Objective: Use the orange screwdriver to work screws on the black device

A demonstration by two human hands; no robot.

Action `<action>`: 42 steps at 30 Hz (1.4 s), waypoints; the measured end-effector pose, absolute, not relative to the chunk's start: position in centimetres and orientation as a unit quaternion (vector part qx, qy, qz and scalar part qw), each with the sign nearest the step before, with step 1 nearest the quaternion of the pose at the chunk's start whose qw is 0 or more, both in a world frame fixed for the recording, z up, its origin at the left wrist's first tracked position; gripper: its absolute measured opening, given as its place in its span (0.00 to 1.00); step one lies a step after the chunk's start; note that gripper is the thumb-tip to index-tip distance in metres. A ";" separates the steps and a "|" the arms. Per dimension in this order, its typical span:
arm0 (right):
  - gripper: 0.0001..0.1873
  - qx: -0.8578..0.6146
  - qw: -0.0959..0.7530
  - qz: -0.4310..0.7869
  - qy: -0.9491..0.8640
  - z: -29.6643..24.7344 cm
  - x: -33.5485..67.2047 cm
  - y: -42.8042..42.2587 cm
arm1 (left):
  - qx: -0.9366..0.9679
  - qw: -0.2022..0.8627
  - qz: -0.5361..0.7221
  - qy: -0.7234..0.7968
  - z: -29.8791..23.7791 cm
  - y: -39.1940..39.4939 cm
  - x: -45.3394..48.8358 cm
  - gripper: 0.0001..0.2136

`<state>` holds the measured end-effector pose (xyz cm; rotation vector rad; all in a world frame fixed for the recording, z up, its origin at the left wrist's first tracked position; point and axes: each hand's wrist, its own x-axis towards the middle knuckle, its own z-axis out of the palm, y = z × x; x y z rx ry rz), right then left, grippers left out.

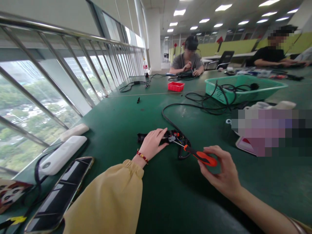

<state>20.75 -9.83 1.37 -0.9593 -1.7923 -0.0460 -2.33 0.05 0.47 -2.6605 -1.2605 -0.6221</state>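
Observation:
A black corded device (142, 137) lies on the green table, its housing open at the right end, where coloured wires and a red part show. I cannot make out its exact kind. My left hand (153, 141) is closed over its middle, fingers and thumb around the body. In my right hand (223, 170), an orange and black screwdriver (201, 156) is held by the handle end between fingers and thumb. Its shaft points left, with the tip at the grey part among the wires; whether it sits in a screw is too small to tell.
The device's black cable (168, 112) runs back to a green basket (262, 94) holding more cables. Beyond my hands is a red tray (175, 86). A phone (59, 198) and white power bank (63, 155) lie left, beside the metal railing (73, 32). Two people work further back.

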 end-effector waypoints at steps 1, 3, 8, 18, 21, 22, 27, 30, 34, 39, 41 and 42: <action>0.21 -0.399 0.525 -0.017 -0.752 1.5 20.8 -9.8 | -0.882 0.063 -0.208 -0.419 0.6 0.1 -2.4 0.26; 0.19 -0.396 0.510 -0.004 -0.763 1.8 20.8 -9.6 | -0.881 0.053 -0.209 -0.420 0.7 0.1 -2.4 0.26; 0.15 -0.398 0.485 0.035 -0.778 2.1 20.8 -9.4 | -0.878 0.029 -0.211 -0.428 1.0 0.1 -2.5 0.25; 0.19 -0.427 0.518 0.027 -0.741 2.2 20.7 -8.9 | -0.873 0.001 -0.198 -0.446 1.6 0.3 -2.5 0.26; 0.15 -0.427 0.491 0.070 -0.756 2.2 20.8 -8.8 | -0.871 0.001 -0.197 -0.450 1.6 0.4 -2.5 0.26; 0.14 -0.425 0.487 0.083 -0.759 2.2 20.9 -8.8 | -0.871 0.002 -0.196 -0.451 1.6 0.5 -2.5 0.26; 0.16 -0.444 0.487 0.060 -0.749 2.1 20.7 -8.7 | -0.863 0.005 -0.193 -0.466 1.5 0.6 -2.4 0.26; 0.17 -0.447 0.507 0.024 -0.737 2.7 20.5 -8.5 | -0.861 0.008 -0.195 -0.470 1.5 0.6 -2.3 0.26; 0.11 -0.434 0.479 0.085 -0.758 4.7 20.8 -7.5 | -0.859 0.010 -0.193 -0.474 1.6 0.7 -2.2 0.25; 0.12 -0.520 0.385 0.108 -0.755 7.8 20.6 -4.8 | -0.845 0.009 -0.201 -0.495 1.7 1.4 -1.9 0.26; 0.14 -0.548 0.362 0.101 -0.748 9.1 20.0 -3.5 | -0.842 0.007 -0.203 -0.499 1.7 1.9 -1.7 0.26; 0.14 -0.555 0.350 0.106 -0.747 9.8 19.7 -2.8 | -0.841 0.007 -0.204 -0.500 1.7 2.3 -1.7 0.26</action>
